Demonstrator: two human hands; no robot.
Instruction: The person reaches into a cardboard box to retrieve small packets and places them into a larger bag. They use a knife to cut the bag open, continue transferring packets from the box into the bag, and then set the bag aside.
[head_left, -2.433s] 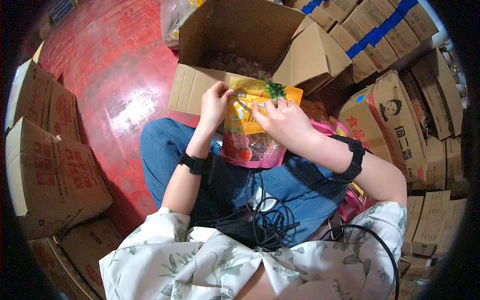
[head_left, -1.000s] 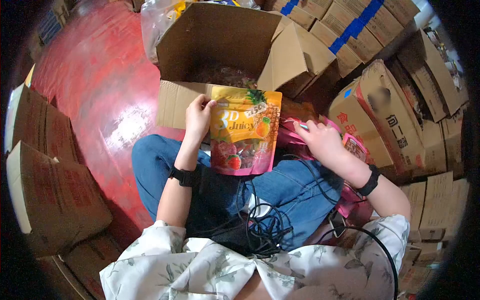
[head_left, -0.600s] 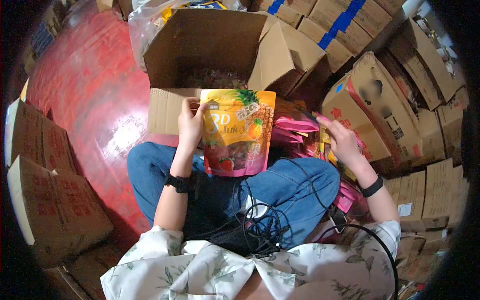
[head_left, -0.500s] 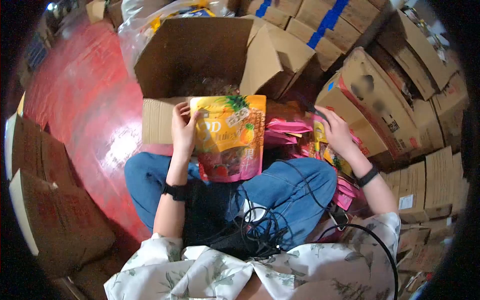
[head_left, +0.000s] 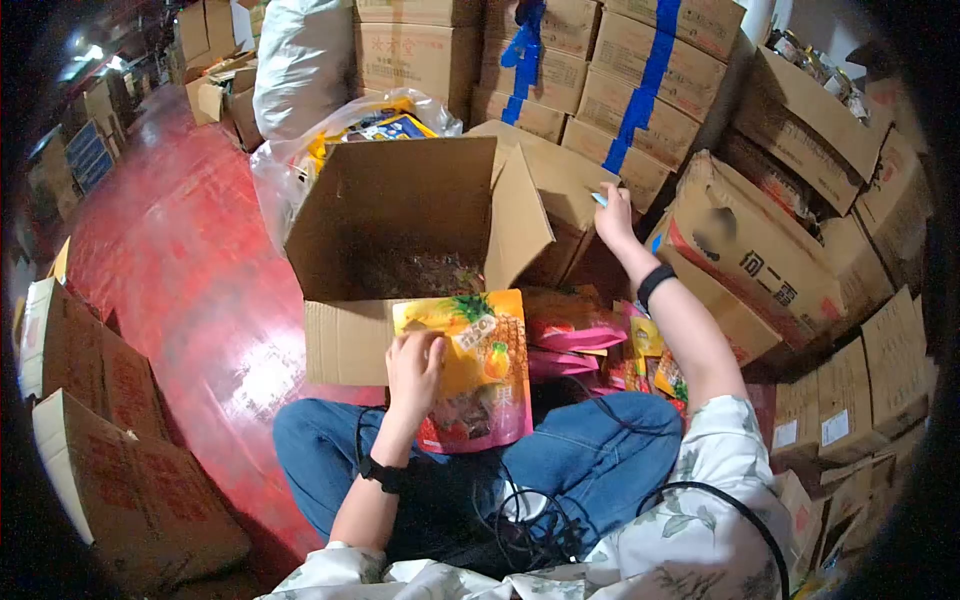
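Note:
A yellow and pink stand-up fruit snack pouch [head_left: 475,405] with pineapple pictures leans upright at my lap, against the flap of an open cardboard box [head_left: 345,345]. My left hand [head_left: 413,372] is closed at the pouch's left side, its curled fingers lying over the front. Higher up on the right, my right hand [head_left: 616,218] is raised beside the stacked cartons. It is closed on a slim object with a light-blue end [head_left: 600,199]; the rest is hidden in my fingers. Small wrapped pieces [head_left: 430,275] lie inside the box.
Several pink pouches [head_left: 570,340] lie right of the box. Cartons with blue tape [head_left: 630,115] stand behind, and more boxes [head_left: 750,260] line the right. Cartons [head_left: 130,470] stand at left on the red floor [head_left: 190,300]. Black cables [head_left: 535,530] lie over my lap.
The view has tilted up. My right hand has gone from the pink pouches up toward the stacked cartons. My left hand has shifted from the pouch's edge onto its front.

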